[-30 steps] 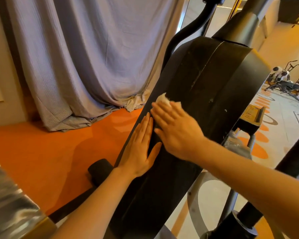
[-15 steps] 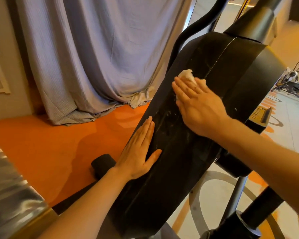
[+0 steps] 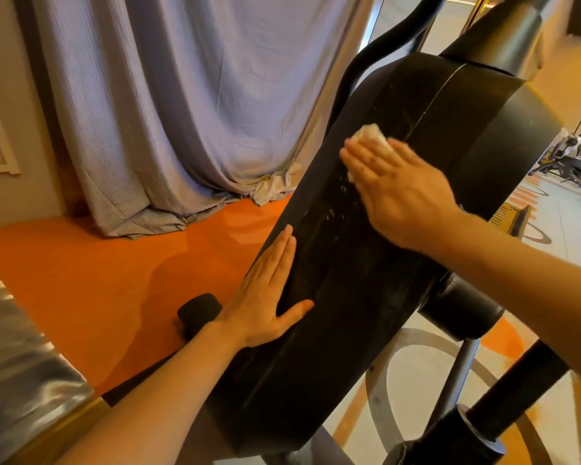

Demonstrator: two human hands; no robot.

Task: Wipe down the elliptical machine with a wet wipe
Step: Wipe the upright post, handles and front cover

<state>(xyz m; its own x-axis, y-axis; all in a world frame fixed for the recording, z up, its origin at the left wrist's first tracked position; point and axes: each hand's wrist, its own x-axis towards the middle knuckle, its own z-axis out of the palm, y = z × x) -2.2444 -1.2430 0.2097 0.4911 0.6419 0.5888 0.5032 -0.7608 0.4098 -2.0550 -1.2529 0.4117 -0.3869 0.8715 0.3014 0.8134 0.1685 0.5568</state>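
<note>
Wet wipe (image 3: 371,135), white and crumpled, sits under your right hand (image 3: 398,193), whose flat, straight fingers press it onto the elliptical machine's black housing (image 3: 342,297); only its far edge shows. Nearer and to the left, your left hand (image 3: 265,300) lies flat and open against the housing's streaked side.

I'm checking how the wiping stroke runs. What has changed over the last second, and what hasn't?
The right hand has slid the wet wipe up the black housing, away from the left hand, leaving pale streaks behind it. The wipe stays pressed under straight fingers; nothing was taken hold of or let go. The left hand stays flat on the housing's lower left edge. The grey curtain is unchanged.
</note>
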